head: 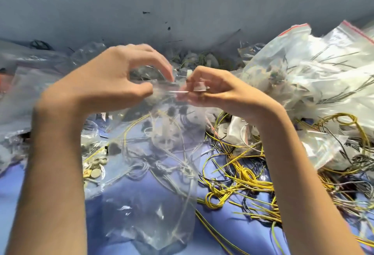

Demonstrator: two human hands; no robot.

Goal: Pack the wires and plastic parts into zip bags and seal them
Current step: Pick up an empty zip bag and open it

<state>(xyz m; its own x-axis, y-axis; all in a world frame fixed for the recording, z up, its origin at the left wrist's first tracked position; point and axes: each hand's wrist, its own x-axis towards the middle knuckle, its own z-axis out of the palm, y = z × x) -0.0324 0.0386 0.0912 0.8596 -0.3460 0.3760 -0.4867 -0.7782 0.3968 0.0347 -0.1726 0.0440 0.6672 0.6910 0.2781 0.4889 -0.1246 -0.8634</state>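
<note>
I hold a clear zip bag (153, 173) up in front of me by its top edge. My left hand (113, 82) pinches the bag's rim between thumb and fingers. My right hand (212, 88) pinches the rim just to the right, fingers curled over the strip. Inside the bag hang thin grey and yellow wires and a pale plastic part (166, 135). Loose yellow wires (242, 177) lie tangled on the blue surface (232, 234) to the lower right.
A heap of filled zip bags with red strips (315, 76) rises at the right. More clear bags (30, 92) lie at the left. Small round parts (95, 169) sit by my left forearm. A grey wall (182, 1) stands behind.
</note>
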